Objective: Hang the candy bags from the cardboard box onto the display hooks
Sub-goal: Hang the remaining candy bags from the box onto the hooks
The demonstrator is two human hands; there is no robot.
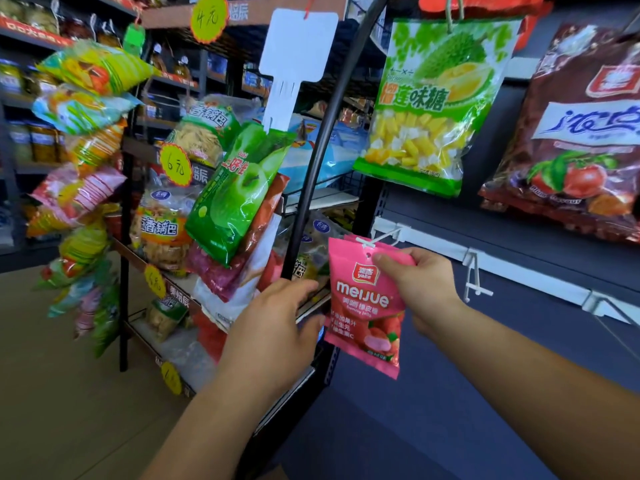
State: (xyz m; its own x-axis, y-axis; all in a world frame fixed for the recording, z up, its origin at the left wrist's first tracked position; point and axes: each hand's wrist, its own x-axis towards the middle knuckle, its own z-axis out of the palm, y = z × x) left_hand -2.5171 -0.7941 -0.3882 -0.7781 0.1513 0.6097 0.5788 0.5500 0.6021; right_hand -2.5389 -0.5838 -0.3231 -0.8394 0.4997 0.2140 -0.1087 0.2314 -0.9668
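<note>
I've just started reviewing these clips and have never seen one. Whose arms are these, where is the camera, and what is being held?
No machine here: these are a person's bare arms, filmed by one camera worn on their head, in a shop aisle. The right hand pinches the top of a pink candy bag at the tip of a white display hook; whether its hole is on it is unclear. The left hand hovers beside the bag, holding nothing. Above hang a green durian candy bag and a dark red bag.
</note>
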